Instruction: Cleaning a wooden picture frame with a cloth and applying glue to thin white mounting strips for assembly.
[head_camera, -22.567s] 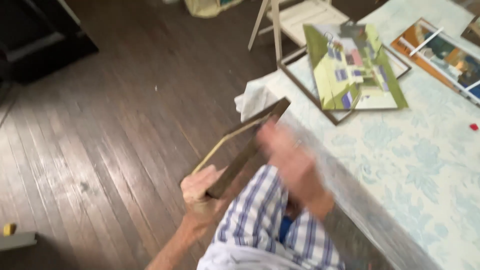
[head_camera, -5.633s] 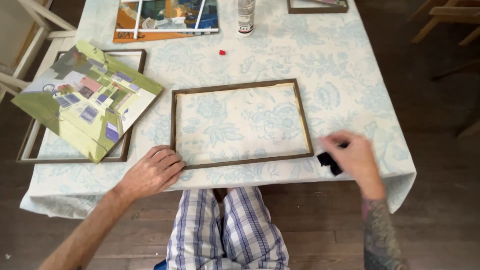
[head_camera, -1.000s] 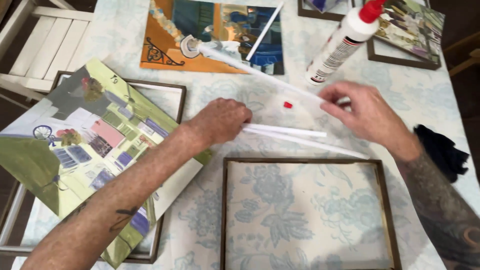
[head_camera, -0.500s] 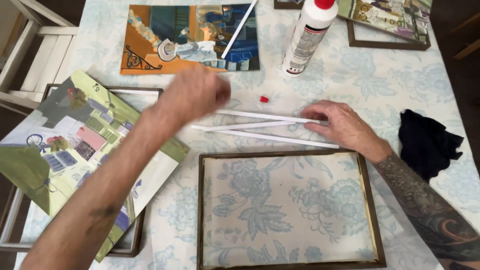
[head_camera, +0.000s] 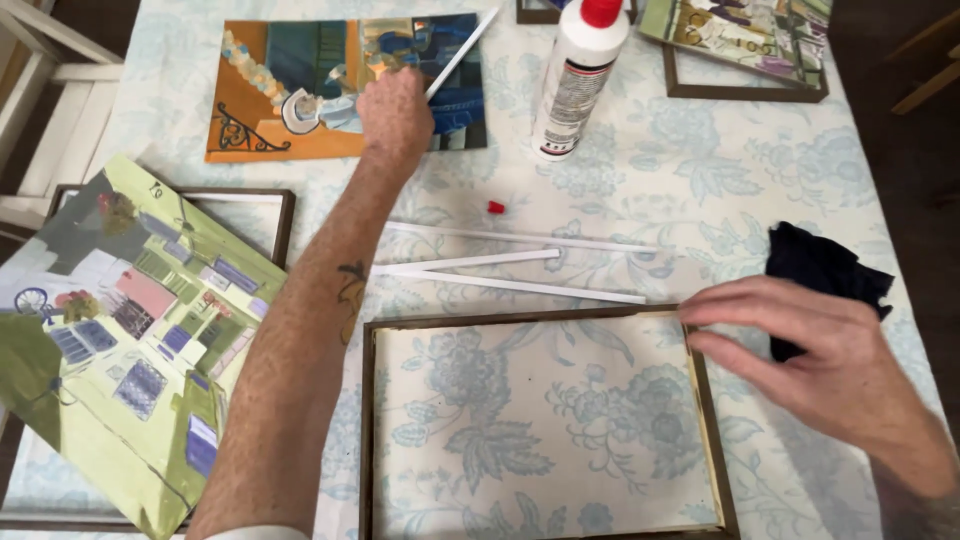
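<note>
Floral tablecloth (head_camera: 640, 180) fills the head view. At upper centre the left hand (head_camera: 395, 115) pinches a white strip (head_camera: 462, 50) lying over an orange-and-blue painting (head_camera: 290, 90). At lower right the right hand (head_camera: 810, 350), fingers loosely together, touches the upper right corner of an empty brown frame (head_camera: 545, 320), beside a black cloth (head_camera: 820, 265). Three more white strips (head_camera: 520, 262) lie at centre, just above the frame.

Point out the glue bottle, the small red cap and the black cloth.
glue bottle (head_camera: 578, 85), head view, middle of its white body.
red cap (head_camera: 495, 207), head view, its centre.
black cloth (head_camera: 818, 268), head view, its visible middle.
</note>
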